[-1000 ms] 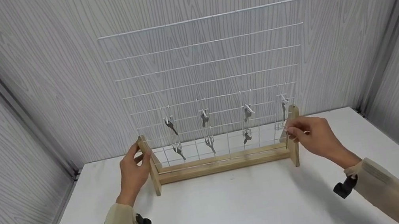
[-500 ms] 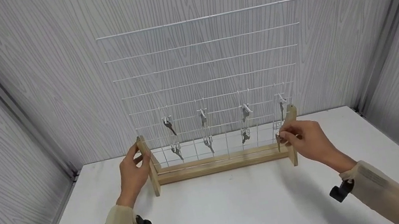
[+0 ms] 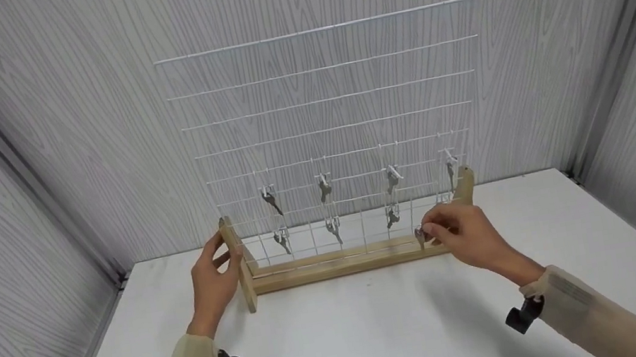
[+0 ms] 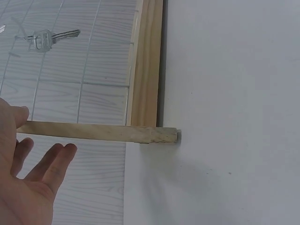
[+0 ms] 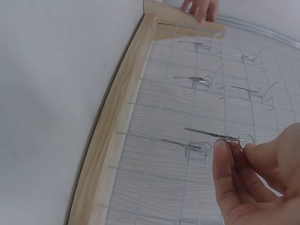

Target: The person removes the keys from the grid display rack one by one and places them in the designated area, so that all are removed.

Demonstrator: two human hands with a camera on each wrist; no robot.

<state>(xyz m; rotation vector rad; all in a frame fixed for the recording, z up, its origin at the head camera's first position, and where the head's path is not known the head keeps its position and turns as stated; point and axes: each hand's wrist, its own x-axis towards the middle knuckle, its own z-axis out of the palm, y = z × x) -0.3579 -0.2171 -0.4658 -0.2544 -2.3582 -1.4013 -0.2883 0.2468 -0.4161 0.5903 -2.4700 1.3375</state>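
A white wire grid (image 3: 315, 30) stands upright in a wooden base (image 3: 345, 268). My left hand (image 3: 216, 284) grips the base's left side post (image 3: 232, 243), thumb on one face and fingertips on the other; the left wrist view shows the post (image 4: 93, 131) beside the spread fingers. Between thumb and fingers, my right hand (image 3: 465, 232) pinches a key (image 5: 211, 134) by its small ring end, in front of the grid's lower right part. The key points away from the fingertips. Behind it, another key (image 5: 176, 142) hangs on a hook of the grid.
Several more keys hang from hooks in two rows, among them an upper left key (image 3: 272, 202) and a lower middle key (image 3: 334, 231). The base stands on a white table (image 3: 343, 340), with a wood-grain panel (image 3: 90, 112) behind it and similar panels at both sides.
My right hand has come away from the lower right hook, moving left and slightly down with the key in its fingers. My left hand has stayed on the post.
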